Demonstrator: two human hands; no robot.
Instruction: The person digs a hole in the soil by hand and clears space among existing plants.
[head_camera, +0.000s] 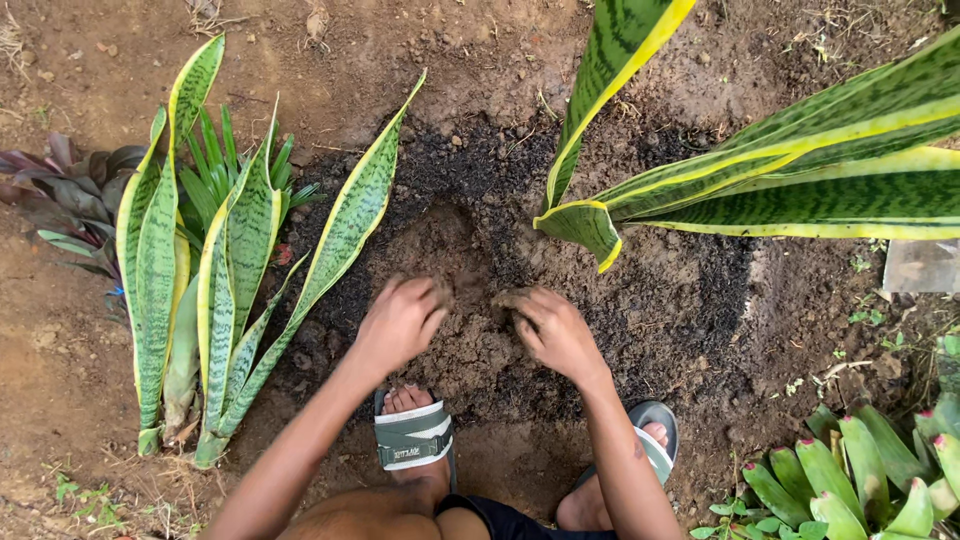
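Nearest the camera, two bare feet stand in grey slide sandals, the left sandal (414, 437) crossed by a pale strap that bears a small dark printed mark, the right sandal (655, 432) half hidden behind the forearm. Just beyond them both hands work in a mound of loose brown soil (470, 350): the left hand (400, 322) presses palm-down with its fingers curled into the earth, and the right hand (552, 330) does the same beside it, fingers bent and dug in, a small gap of soil between the two; neither is clamped on any tool. The mound sits inside a wider patch of dark, almost black compost (690, 300). At lower right grows a cluster of light green bromeliads (860, 480) with pink tips. To the left stands a snake plant (230, 260) with yellow-edged, banded leaves, its bases in the red-brown ground, and beside it a purple-leaved plant (70, 190). Farther right, longer snake plant leaves (800, 170) arch over the compost, and a pale flat slab (922, 266) lies at the right edge.
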